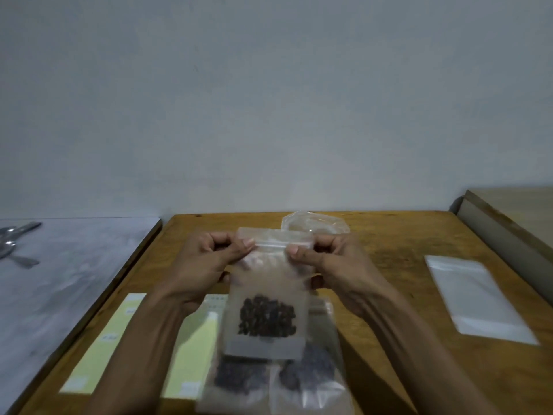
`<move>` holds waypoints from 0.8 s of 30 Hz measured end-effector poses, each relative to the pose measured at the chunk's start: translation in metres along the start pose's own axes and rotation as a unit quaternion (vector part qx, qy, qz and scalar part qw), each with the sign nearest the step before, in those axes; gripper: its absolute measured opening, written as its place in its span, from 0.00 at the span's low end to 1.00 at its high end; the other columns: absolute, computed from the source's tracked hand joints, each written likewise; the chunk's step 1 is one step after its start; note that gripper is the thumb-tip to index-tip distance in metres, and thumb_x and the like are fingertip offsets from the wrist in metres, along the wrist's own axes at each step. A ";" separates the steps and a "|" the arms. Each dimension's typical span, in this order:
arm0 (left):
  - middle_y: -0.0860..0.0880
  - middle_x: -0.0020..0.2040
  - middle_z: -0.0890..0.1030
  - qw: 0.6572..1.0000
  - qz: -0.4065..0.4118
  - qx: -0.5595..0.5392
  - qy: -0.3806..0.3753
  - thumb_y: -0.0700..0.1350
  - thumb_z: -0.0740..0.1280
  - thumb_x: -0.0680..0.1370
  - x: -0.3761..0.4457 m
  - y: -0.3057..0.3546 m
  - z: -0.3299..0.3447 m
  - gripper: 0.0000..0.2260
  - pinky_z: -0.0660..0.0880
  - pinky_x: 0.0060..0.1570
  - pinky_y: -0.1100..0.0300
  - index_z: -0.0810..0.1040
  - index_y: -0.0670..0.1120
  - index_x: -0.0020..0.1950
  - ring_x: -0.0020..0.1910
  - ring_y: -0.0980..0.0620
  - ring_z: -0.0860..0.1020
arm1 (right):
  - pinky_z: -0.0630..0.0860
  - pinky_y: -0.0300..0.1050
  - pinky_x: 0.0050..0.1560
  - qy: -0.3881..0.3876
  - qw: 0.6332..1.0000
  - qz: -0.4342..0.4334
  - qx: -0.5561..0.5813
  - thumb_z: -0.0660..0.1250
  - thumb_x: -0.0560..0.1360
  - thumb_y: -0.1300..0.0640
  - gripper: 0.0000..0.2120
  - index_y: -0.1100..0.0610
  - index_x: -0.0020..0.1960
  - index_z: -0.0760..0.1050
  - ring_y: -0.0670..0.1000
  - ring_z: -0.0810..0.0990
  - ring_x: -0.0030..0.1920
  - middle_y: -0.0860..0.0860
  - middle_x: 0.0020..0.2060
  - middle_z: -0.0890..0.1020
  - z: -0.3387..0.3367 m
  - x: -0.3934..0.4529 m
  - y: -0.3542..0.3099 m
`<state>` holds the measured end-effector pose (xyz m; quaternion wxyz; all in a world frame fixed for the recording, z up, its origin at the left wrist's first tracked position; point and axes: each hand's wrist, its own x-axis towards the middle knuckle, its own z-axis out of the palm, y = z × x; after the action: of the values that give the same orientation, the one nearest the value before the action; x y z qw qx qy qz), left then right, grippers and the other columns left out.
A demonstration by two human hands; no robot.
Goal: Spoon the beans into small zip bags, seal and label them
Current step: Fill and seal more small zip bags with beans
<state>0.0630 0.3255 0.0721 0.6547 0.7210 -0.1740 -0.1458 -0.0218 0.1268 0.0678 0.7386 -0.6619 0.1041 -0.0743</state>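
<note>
A small clear zip bag with dark beans in its lower part hangs upright above the wooden table. My left hand pinches the left end of its zip strip, and my right hand pinches the right end. Under it lie two more bags of dark beans near the front edge. A yellow-green label sheet lies at the left, partly hidden by my left forearm. A stack of empty zip bags rests at the right.
A crumpled clear plastic bag lies behind my hands near the wall. Several metal spoons sit on the grey surface at the far left. A pale raised board borders the table at the right.
</note>
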 end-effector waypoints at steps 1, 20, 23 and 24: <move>0.42 0.39 0.82 1.000 -0.023 0.017 -0.003 0.51 0.74 0.69 -0.003 -0.003 -0.009 0.13 0.75 0.37 0.54 0.82 0.40 0.38 0.36 0.47 0.78 | 0.81 0.47 0.33 0.000 1.000 0.016 -0.011 0.76 0.71 0.62 0.09 0.68 0.46 0.81 0.53 0.83 0.35 0.59 0.37 0.85 0.007 -0.001 0.005; 0.55 0.44 0.80 0.933 0.012 0.352 0.071 0.52 0.77 0.73 0.013 -0.050 -0.001 0.16 0.75 0.45 0.62 0.81 0.49 0.58 0.43 0.60 0.78 | 0.77 0.48 0.59 0.089 0.878 -0.102 -0.458 0.73 0.73 0.43 0.22 0.47 0.65 0.77 0.48 0.76 0.61 0.46 0.62 0.78 0.024 0.007 0.059; 0.57 0.44 0.80 0.941 0.071 0.324 0.072 0.51 0.76 0.74 0.017 -0.030 0.026 0.15 0.76 0.44 0.65 0.83 0.48 0.57 0.43 0.61 0.79 | 0.78 0.41 0.51 0.129 0.890 -0.123 -0.420 0.74 0.73 0.46 0.19 0.48 0.63 0.79 0.45 0.78 0.53 0.45 0.58 0.81 0.004 0.003 0.043; 0.57 0.44 0.81 0.942 0.092 0.316 0.071 0.51 0.76 0.74 0.019 -0.023 0.038 0.13 0.76 0.43 0.66 0.83 0.49 0.56 0.43 0.60 0.80 | 0.76 0.36 0.45 0.147 0.891 -0.130 -0.410 0.74 0.74 0.48 0.17 0.49 0.61 0.80 0.43 0.79 0.50 0.45 0.57 0.82 -0.005 0.001 0.036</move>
<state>0.0652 0.2853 0.0459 0.4145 0.8801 -0.2299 0.0287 -0.0232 0.1262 0.0311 0.3616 -0.8949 0.1456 -0.2170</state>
